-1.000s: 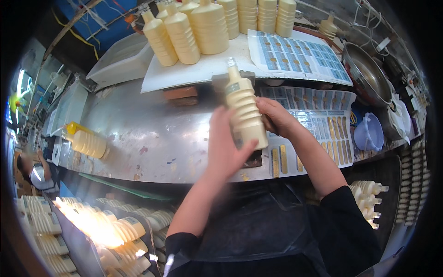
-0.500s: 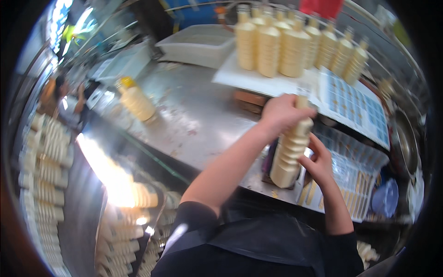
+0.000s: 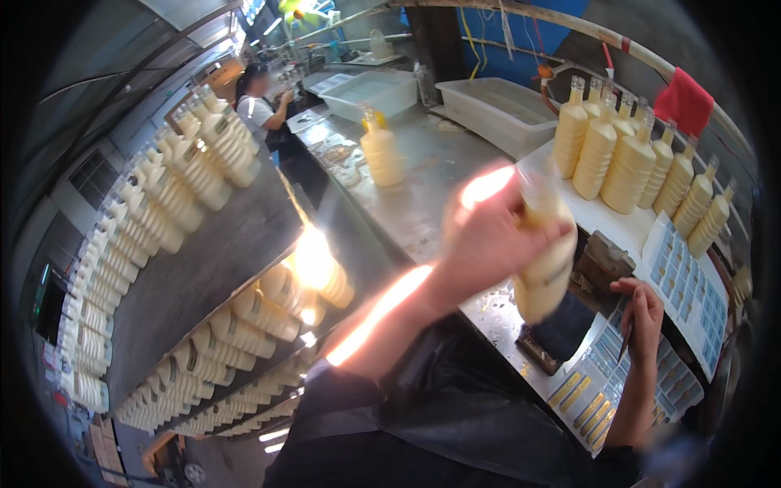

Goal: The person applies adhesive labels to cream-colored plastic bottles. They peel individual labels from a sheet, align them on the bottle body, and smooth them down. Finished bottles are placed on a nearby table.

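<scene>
My left hand (image 3: 492,236) is wrapped round the neck and shoulder of a cream ribbed bottle (image 3: 543,289), somewhat blurred and slightly tilted, its clear mouth partly visible. The bottle is held over the worktable, just beside a dark padded block (image 3: 563,327). To the right, apart from the bottle, my right hand (image 3: 645,311) pinches a thin, dark, pointed tool (image 3: 625,337), whose exact kind I cannot make out. Below that hand lies a sheet of elongated gold labels (image 3: 592,407). A blue-and-white label sheet (image 3: 687,289) lies farther right.
Several cream bottles (image 3: 602,154) stand on a white board at the back right. Another bottle (image 3: 381,154) stands on the metal table (image 3: 431,207). White tubs (image 3: 500,114) sit behind. Racks of bottles (image 3: 171,187) fill the left; a person (image 3: 262,110) works at the far end.
My view has turned left. My left hand has carried the bottle up and away from the block. My right hand has come off the bottle and is now apart from it, to the right.
</scene>
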The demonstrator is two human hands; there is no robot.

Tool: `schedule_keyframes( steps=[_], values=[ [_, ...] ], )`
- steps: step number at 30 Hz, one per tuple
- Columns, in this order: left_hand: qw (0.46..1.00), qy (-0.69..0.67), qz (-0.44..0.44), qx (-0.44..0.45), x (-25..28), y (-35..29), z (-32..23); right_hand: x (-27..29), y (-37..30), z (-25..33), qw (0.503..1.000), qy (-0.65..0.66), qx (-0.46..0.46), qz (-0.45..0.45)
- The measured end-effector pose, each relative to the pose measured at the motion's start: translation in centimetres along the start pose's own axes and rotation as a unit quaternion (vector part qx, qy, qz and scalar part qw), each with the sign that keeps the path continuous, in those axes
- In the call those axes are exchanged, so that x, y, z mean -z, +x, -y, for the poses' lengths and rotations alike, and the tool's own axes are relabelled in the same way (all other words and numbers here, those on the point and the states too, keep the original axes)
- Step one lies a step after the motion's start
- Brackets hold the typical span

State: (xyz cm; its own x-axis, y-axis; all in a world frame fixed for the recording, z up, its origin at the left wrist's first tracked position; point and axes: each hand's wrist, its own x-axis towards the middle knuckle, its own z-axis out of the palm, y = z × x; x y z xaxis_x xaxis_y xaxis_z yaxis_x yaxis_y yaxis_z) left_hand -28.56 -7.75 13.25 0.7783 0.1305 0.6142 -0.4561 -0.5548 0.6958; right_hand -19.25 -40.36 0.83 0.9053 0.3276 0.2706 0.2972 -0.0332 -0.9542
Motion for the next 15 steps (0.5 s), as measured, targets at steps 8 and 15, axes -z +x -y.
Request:
schedule_keyframes(
  steps=[8,15],
  values=[
    [0.968,0.075,-0.239,-0.024,17.9,3.7,-7.8,-0.3,4.0,1.5,0.998,0.059,0.010,0.006],
    [0.826,0.452,-0.332,0.057,33.2,3.3,-6.3,-0.3,5.4,-0.6,0.996,0.080,-0.025,-0.003]
  ],
)
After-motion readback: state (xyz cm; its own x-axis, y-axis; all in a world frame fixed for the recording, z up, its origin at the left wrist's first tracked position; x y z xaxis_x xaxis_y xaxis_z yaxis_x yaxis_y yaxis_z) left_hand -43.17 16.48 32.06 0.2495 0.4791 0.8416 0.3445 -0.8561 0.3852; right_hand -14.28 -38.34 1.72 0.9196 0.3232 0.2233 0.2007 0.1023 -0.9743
